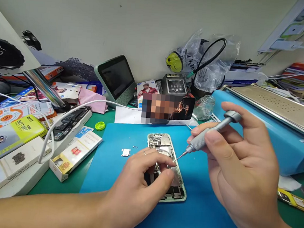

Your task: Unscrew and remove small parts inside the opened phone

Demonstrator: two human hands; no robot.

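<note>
An opened phone (pixel 181 193) with bare inner parts lies on the blue mat (pixel 102 180). My left hand (pixel 138 186) reaches over its middle, hiding part of it. The thumb and index finger are bent close together near a tiny pale bit; whether they grip it I cannot make out. In my right hand (pixel 244 170) is a grey screwdriver (pixel 202 137), tilted, its tip by my left index fingertip. The right index finger rests at its end cap. A thin metal point (pixel 188 126) shows beyond the right fingers. Left of the phone lies a small metal plate (pixel 125 152) beside tiny dark pieces.
Small boxes (pixel 76 153) and a battery pack (pixel 21 135) crowd the left, beneath a metal stand (pixel 45 88). A propped phone (pixel 182 107), a glass jar (pixel 205 107) and a screen device (pixel 116 78) stand behind. A blue machine (pixel 258 126) borders the right.
</note>
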